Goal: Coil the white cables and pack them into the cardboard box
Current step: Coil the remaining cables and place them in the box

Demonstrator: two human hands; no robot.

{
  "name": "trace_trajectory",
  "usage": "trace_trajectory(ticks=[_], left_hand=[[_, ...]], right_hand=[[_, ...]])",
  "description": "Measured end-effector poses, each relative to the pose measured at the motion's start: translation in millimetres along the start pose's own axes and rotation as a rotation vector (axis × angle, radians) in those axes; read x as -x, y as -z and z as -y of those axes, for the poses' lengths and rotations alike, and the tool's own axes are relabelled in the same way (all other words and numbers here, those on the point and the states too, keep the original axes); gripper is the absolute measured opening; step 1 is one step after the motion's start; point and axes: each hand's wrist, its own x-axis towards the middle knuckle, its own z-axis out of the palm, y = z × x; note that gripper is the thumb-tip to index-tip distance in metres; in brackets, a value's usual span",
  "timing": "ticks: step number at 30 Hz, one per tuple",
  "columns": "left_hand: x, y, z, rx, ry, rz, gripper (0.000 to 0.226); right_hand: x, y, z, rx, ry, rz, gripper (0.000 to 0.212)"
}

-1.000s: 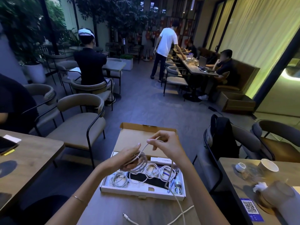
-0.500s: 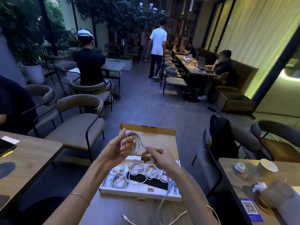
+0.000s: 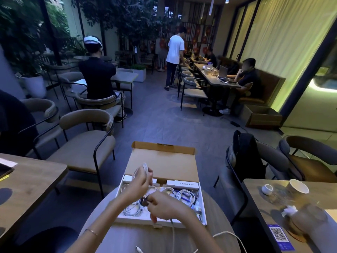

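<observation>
An open cardboard box lies on the round table in front of me, its brown lid folded back. Several coiled white cables lie inside it. My left hand holds a loop of white cable upright above the box's rear left. My right hand pinches the same cable lower down, over the middle of the box. The loose tail runs from that hand across the tabletop toward me, ending in a plug.
A second table at right carries cups, a glass and a QR card. A chair with a black backpack stands between the tables. Another table and empty chairs are at left. People sit and stand farther back.
My right hand has dropped from beside the loop to low over the box, drawing the cable down. My left hand still holds the loop, slightly lower. The view has tilted down.
</observation>
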Motion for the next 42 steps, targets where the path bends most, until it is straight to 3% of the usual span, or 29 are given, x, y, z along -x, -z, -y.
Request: trace_trajectory(ticks=[3,6,9,14,18,24,28,32,35,37,39,40,42], left_hand=[[12,-5,4,-0.200,0.015,0.166,0.019],[20,-4,-2,-0.082,0.215,0.390,0.027],[24,-2,-18,0.131,0.328,0.560,0.042],[26,5,-41,0.314,0.377,0.671,0.044],[25,17,-40,0.479,0.425,0.658,0.050],[18,41,-30,1.065,0.535,0.795,0.047],[4,40,-31,1.550,0.330,0.932,0.045],[-9,38,-34,1.777,0.183,0.808,0.046],[-19,40,-27,1.886,0.085,0.573,0.049],[-24,41,-29,1.973,0.174,0.318,0.048],[-27,41,-30,1.814,0.300,-0.086,0.040],[-27,40,-33,1.661,0.318,-0.207,0.036],[-25,32,-36,1.378,0.327,-0.281,0.029]], right_hand=[[-1,7,-6,0.030,0.013,0.010,0.027],[1,13,-16,0.004,0.062,-0.024,0.023],[4,25,-21,-0.175,0.059,-0.071,0.013],[2,35,-25,-0.273,0.009,-0.099,0.025],[6,39,-32,-0.421,-0.015,-0.118,0.034],[9,40,-48,-0.856,0.096,-0.040,0.030],[4,30,-48,-1.065,0.120,-0.062,0.030],[-2,17,-43,-1.120,0.081,-0.160,0.035],[-5,3,-43,-1.009,0.064,-0.225,0.038],[-5,-9,-42,-0.862,0.064,-0.233,0.036],[-3,-20,-38,-0.709,0.069,-0.205,0.036],[-3,-24,-36,-0.653,0.073,-0.190,0.036],[-2,-29,-30,-0.560,0.086,-0.161,0.034]])
